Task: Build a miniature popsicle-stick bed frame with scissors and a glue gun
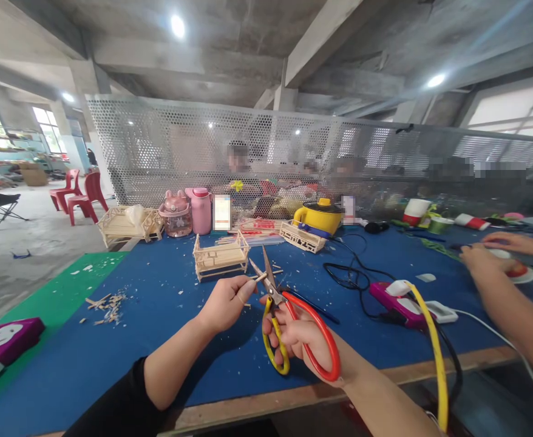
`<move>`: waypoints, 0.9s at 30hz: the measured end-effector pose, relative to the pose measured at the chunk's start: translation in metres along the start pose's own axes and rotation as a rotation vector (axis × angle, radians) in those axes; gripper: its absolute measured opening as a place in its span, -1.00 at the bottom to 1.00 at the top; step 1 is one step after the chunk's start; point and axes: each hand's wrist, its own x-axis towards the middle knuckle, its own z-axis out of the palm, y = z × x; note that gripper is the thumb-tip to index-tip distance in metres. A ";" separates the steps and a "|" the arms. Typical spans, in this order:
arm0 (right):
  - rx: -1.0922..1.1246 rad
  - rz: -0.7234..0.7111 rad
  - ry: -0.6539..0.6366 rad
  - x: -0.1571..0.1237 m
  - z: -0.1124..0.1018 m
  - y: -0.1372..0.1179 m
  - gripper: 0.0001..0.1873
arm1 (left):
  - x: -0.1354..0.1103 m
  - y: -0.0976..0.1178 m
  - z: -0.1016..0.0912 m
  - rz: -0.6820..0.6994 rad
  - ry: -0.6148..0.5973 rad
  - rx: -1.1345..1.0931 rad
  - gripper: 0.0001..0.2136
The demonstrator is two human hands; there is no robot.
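Note:
My left hand [227,303] is closed in a pinch on a short wooden stick [260,278]. The stick's free end reaches between the parted blades of a pair of scissors [312,306] with one red and one yellow handle loop. My right hand [300,334] is wrapped through those loops, the blades pointing up and away from me. Just beyond my left hand a small bed-like frame of wooden sticks [221,258] stands on the blue tabletop [157,340]. A few loose sticks lie behind the blades.
Cut stick scraps [109,308] lie at left. A second stick frame [302,238], a yellow pot [319,217] and a pink bottle [201,209] stand at the back. Purple power strip [398,306] and cables lie right. A co-worker's hands [485,261] work at far right.

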 end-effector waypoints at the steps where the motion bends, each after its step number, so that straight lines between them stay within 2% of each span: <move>1: 0.008 -0.013 -0.012 0.000 0.000 0.000 -0.39 | 0.000 0.000 0.000 0.006 0.000 -0.003 -0.62; 5: -0.048 -0.044 -0.033 0.004 -0.005 0.001 -0.40 | -0.001 0.001 -0.001 0.033 0.008 0.035 -0.62; 7: -0.106 -0.038 0.007 0.006 -0.006 0.003 -0.45 | -0.001 0.001 -0.001 0.048 0.009 0.080 -0.63; 12: -0.094 0.081 0.116 0.006 -0.004 0.004 -0.50 | 0.000 -0.001 0.000 0.047 -0.030 0.209 -0.60; 14: -0.091 0.086 0.119 0.003 -0.009 -0.002 -0.53 | 0.002 -0.002 -0.003 0.014 0.011 0.231 -0.60; 16: -0.152 0.029 0.171 0.001 -0.023 -0.011 -0.57 | 0.004 -0.005 -0.008 -0.041 0.112 0.233 -0.61; 18: -0.353 -0.049 0.309 0.003 -0.048 -0.023 -0.59 | 0.007 -0.008 -0.014 -0.098 0.233 0.225 -0.62; 21: -1.033 -0.058 0.608 0.014 -0.094 -0.037 -0.58 | 0.010 -0.012 -0.019 -0.138 0.317 0.226 -0.64; 22: -1.275 0.029 0.686 0.019 -0.108 -0.041 -0.60 | 0.010 -0.012 -0.019 -0.142 0.315 0.237 -0.65; 23: -1.470 0.126 0.719 0.024 -0.120 -0.044 -0.63 | 0.010 -0.012 -0.019 -0.145 0.303 0.257 -0.65; 24: -1.559 0.181 0.723 0.029 -0.128 -0.046 -0.65 | 0.009 -0.011 -0.017 -0.149 0.282 0.286 -0.65; 27: -1.679 0.268 0.691 0.041 -0.135 -0.053 -0.72 | 0.007 -0.008 -0.012 -0.174 0.162 0.439 -0.66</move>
